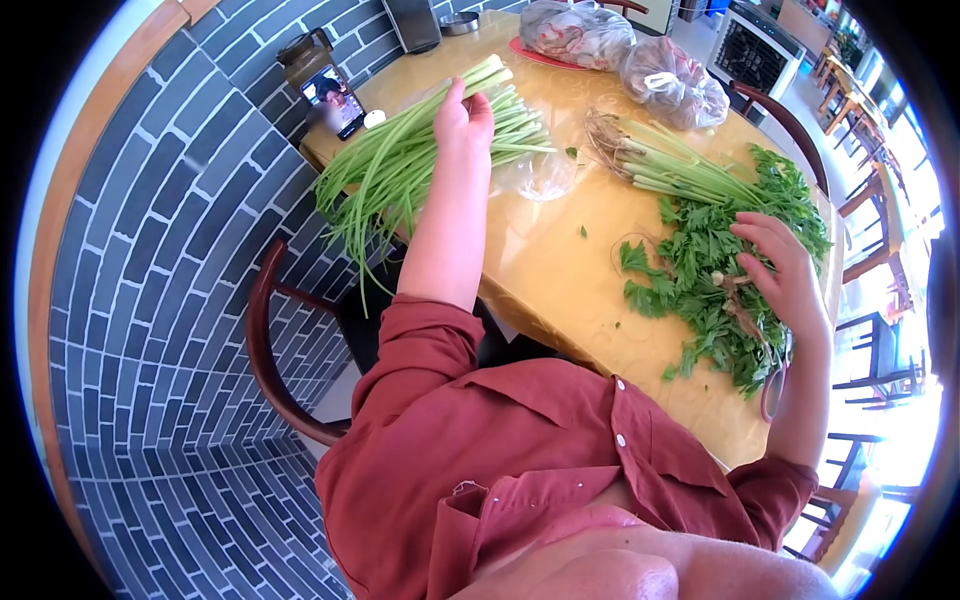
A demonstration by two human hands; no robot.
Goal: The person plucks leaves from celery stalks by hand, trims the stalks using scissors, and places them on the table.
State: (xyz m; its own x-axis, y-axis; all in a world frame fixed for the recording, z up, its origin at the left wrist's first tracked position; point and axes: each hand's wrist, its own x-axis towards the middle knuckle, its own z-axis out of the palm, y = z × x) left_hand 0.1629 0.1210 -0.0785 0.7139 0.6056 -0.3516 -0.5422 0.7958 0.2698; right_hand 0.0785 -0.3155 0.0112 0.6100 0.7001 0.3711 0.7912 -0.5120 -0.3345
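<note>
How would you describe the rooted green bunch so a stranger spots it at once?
On the yellow table, find the plastic bags at the far side. Just nearer lies the rooted bunch; shaggy brown roots set it apart from the stalks by the left hand.

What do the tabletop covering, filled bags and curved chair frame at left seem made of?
Tabletop covering: probably glossy plastic, judging by its reflections.
Filled bags: likely thin plastic, translucent and crinkled.
Curved chair frame: seemingly varnished wood, reddish brown with sheen, though metal is possible.
</note>
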